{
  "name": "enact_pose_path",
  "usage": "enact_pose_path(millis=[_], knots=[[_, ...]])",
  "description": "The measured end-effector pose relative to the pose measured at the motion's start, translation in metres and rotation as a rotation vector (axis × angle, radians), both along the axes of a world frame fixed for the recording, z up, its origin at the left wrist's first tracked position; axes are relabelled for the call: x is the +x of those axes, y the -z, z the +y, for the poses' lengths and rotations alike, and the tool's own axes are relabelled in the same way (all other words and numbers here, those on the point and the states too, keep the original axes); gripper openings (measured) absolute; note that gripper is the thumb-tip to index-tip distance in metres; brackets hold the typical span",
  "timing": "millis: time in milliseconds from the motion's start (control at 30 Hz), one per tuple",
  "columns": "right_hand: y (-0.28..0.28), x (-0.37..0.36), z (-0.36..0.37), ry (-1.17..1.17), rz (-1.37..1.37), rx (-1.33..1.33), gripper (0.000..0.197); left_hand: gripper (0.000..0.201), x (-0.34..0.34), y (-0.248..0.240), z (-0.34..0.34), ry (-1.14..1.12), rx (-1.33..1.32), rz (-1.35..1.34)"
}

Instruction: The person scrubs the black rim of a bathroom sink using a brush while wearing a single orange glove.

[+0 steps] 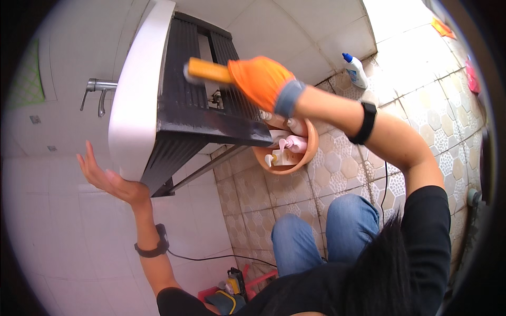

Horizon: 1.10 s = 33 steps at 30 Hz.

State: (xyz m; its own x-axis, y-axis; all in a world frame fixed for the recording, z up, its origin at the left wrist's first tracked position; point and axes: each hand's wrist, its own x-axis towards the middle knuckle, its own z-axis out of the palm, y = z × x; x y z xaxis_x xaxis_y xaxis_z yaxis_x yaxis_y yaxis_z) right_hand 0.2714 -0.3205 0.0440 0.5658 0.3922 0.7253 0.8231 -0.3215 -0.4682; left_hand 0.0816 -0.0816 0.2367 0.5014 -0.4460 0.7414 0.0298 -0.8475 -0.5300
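Note:
In an orange glove with a grey cuff, my right hand [262,80] grips a yellow brush [210,70]. The brush's pale end, slightly blurred, is at the black ribbed panel [182,55] of a stand beneath a white washbasin [138,79]; whether it touches the panel is unclear. My bare left hand [113,181] is open with fingers spread, beside the basin's rounded corner. Its heel lies close to the lower black ribbed side; contact cannot be made out. Nothing is in that hand.
A metal faucet [100,87] juts out beyond the basin. Below the stand, an orange tub [312,143] holds several pump bottles. A white bottle with a blue cap [355,71] stands by the wall. A black cable [221,258] runs from my left wristband, near a pink stool [262,282].

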Motion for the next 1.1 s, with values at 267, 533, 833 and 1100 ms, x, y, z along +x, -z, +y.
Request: enact_pose_path(millis=[267, 533, 833, 1100], knots=[[0.024, -0.031, -0.009, -0.200, -0.030, 0.184, 0.022, 0.057, -0.002, 0.000, 0.000, 0.007, 0.036, -0.011], [0.070, -0.068, -0.058, -0.051, 0.234, -0.187, 0.023, 0.057, 0.005, -0.003, 0.002, 0.046, 0.018, -0.037], [0.019, -0.121, -0.049, 0.064, -0.059, 0.167, 0.028, 0.057, 0.010, -0.003, 0.014, 0.120, 0.031, -0.123], [0.026, -0.146, -0.043, 0.204, -0.106, 0.016, 0.017, 0.052, 0.014, 0.002, 0.028, 0.112, 0.021, -0.257]])
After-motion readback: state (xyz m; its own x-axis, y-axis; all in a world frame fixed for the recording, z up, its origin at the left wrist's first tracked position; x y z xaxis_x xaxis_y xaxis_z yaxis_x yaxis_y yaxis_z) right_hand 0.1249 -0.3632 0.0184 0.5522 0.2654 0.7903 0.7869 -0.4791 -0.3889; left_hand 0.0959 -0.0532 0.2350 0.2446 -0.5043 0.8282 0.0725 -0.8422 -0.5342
